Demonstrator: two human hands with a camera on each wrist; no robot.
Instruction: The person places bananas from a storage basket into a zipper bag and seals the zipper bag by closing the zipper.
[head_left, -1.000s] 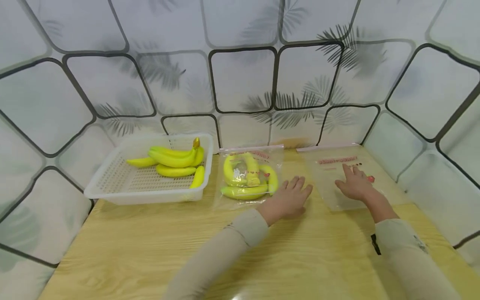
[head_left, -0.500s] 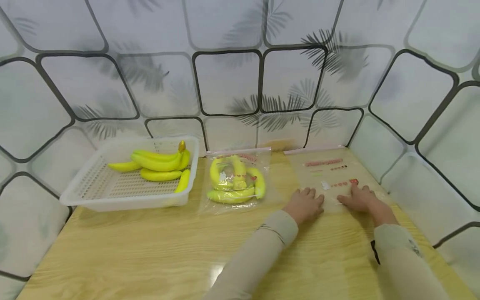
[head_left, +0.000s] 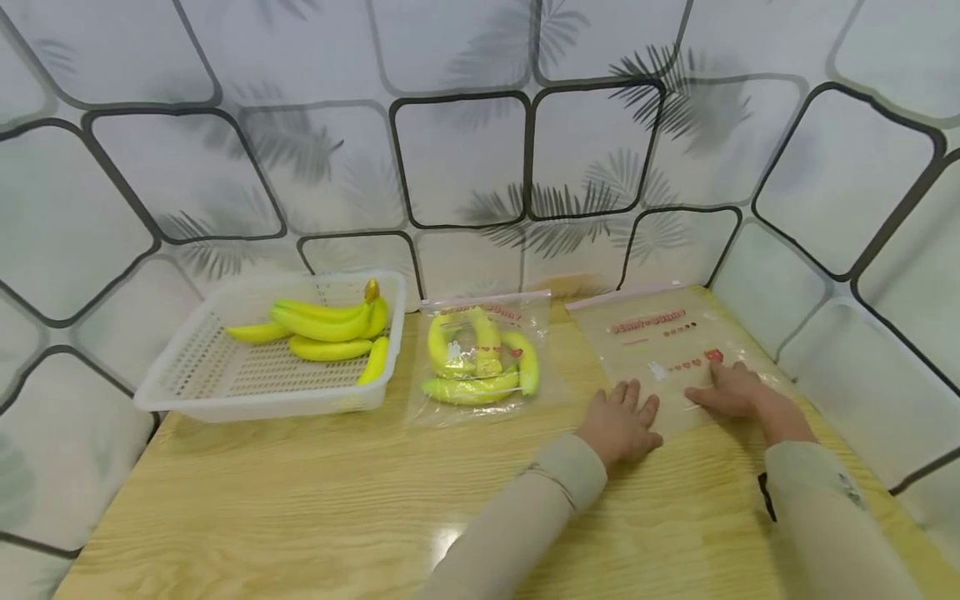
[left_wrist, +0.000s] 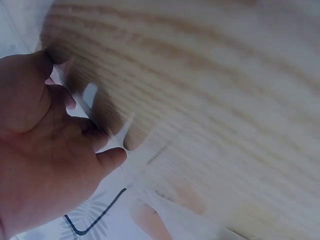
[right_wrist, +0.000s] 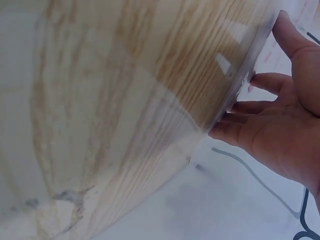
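Flat clear bag (head_left: 618, 358): on RH part of table (head_left: 300, 500), printed side up, pink strip along far edge, near edge toward the person. Lies thin & flat, no contents vis. Whether mouth is open or sealed: can't tell.

L hand (head_left: 619, 423): palm down, fingers spread & relaxed, tips at bag's lwr-left corner. R hand (head_left: 735, 392): on bag's right side, just below red print, thumb apart from fingers. No pinch vis. on either; can't tell if any film is caught under tips.

Adjacent: filled bag (head_left: 551, 333) lies to the left, w/ bananas inside (head_left: 472, 389); basket (head_left: 255, 408) further left, holding more bananas (head_left: 322, 325).

Handling (judged): film v. light, limp, no stiffness; prob. slick and inclined to cling flat to wood, so hard to lift by its middle. Likely creases or slides under uneven pressure; could tear if yanked. Strip edge prob. stiffest part. Recommended hold: thumb & forefinger at the strip, one layer per hand, for parting the mouth; for moving the whole bag, both strip corners. Flat fingertips suffice for dragging or squaring it. Avoid nails on film.
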